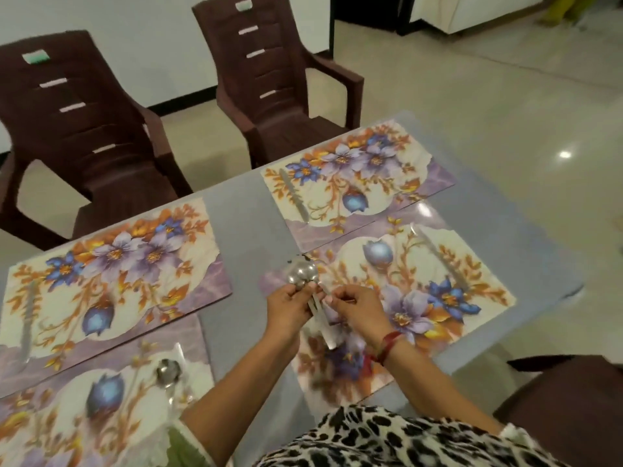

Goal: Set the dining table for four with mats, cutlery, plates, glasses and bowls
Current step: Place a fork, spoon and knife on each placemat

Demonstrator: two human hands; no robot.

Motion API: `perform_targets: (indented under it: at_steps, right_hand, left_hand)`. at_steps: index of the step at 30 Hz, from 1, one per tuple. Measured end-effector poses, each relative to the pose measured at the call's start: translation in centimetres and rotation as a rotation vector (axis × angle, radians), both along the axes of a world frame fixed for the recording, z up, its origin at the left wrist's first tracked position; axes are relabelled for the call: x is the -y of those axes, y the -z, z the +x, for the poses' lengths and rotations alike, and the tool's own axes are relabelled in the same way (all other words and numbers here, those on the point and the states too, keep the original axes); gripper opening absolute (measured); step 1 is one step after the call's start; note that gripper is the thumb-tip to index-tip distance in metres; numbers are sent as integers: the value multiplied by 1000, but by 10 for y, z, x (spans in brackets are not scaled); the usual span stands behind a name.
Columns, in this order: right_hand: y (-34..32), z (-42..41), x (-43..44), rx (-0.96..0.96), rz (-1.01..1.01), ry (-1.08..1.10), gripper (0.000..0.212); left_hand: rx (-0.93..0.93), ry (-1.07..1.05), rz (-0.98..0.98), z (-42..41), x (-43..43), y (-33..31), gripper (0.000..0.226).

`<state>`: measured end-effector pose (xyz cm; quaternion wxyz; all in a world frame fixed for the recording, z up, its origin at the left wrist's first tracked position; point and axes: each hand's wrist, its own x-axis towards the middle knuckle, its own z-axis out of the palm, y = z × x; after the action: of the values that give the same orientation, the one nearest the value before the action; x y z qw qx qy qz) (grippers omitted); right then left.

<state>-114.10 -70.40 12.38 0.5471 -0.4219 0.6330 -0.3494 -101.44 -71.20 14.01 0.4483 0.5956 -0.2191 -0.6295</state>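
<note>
The worktop (236,237) carries all four mats, so that layer looks finished. Take the spoon bundle (301,276) in your hands as the marker from here on.

The first mat (421,291) lies right under the bundle and runs out to its right. The second mat (357,170) sits just beyond the bundle, on the far side. The third mat (101,274) is off to the bundle's left, and the fourth mat (67,416) is left of it and nearer to you.

Now the cutlery. There's a knife (441,254) on the first mat, well right of the bundle. Another knife (295,197) lies on the second mat, straight beyond the bundle. A third knife (28,318) is on the third mat, far to the left. On the fourth mat a single spoon (167,370) is down; whether a knife lies beside it is too blurred to call.

Your left hand (286,308) is clenched round the bundle just below the bowls. Your right hand (357,308) pinches at one of the handles, as if you're peeling one spoon free.

By my reckoning, one spoon is placed and three places are waiting. No plates, glasses or bowls are on the worktop yet, so you're early in the job.
</note>
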Motion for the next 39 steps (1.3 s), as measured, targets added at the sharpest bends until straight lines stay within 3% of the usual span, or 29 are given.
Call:
perform_targets:
  at_steps: [6,13,19,22,30,35,39]
  right_hand:
    - [14,-88,14,-273,-95,82,28]
    - [36,-156,38,-462,3,151,22]
    - [34,-169,57,-573,42,225,13]
    - [32,-170,58,-663,39,229,18]
    - [23,-171,61,-888,82,69,24]
    - [24,-188,69,-880,50,-75,22]
    - [18,-214,83,-707,-7,-112,31]
  left_hand:
    - [-27,-39,5,-65,30,-7,8]
    - [-50,-68,21,-78,39,-5,10]
    - [-54,-41,46,-75,46,3,8]
    - [-56,-27,60,-77,52,11,7]
    - [-74,-43,81,-97,57,16,8]
    - [-83,-83,73,-122,62,16,8]
    - [-48,-164,67,-152,65,16,11]
